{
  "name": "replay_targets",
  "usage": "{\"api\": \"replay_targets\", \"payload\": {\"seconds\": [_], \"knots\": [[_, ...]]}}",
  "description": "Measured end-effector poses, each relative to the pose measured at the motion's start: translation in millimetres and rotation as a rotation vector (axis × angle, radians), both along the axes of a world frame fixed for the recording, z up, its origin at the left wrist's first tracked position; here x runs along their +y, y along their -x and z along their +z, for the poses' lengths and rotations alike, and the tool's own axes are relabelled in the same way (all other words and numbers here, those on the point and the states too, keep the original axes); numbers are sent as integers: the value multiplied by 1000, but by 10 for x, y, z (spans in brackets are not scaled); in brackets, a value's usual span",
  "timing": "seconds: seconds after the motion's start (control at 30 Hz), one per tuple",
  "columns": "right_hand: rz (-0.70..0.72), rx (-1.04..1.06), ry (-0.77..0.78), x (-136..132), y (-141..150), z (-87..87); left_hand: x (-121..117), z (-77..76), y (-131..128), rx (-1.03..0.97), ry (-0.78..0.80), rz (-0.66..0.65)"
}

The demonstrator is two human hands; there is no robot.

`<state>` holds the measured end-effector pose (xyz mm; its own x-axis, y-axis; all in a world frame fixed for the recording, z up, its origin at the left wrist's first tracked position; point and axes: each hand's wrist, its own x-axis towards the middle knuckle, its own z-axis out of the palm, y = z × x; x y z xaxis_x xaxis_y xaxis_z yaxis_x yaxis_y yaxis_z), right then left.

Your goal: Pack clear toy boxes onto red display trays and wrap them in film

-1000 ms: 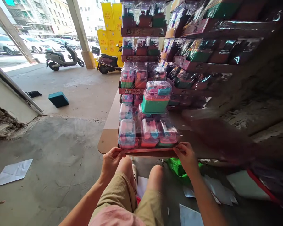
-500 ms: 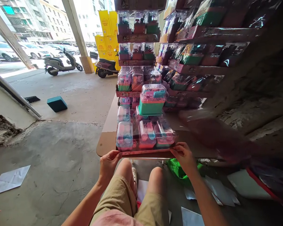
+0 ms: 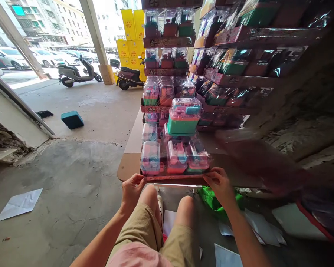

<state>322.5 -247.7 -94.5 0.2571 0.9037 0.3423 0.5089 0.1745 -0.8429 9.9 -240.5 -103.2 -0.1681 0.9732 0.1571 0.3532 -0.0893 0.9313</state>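
Note:
A shallow cardboard tray lies at the front edge of the table and carries several small clear-lidded plastic boxes, seemingly under clear film. With its fingers pinched, my left hand grips the tray's front left corner. My right hand pinches the front right corner in the same way. On top of the boxes, toward the back of the tray, sits a green box with a clear lid and pink and blue pieces inside.
Stacked trays of similar boxes rise behind, with more at the right. The brown table has a rounded left corner. Beneath its right side lies a green bag. Paper sheets and a dark teal block are on the floor.
The view has swung slightly, so everything sits a little farther right. Both hands still grip the tray's front corners, and the boxes keep their arrangement.

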Motion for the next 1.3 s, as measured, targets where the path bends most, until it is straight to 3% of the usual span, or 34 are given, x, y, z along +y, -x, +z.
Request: {"api": "replay_targets", "payload": {"seconds": [0.63,1.3], "knots": [[5,-105,-96,29,-5,-71,-67,-104,-90,223,-139,177],[-3,-132,-121,64,2,-82,-48,-104,-88,238,-162,170]]}}
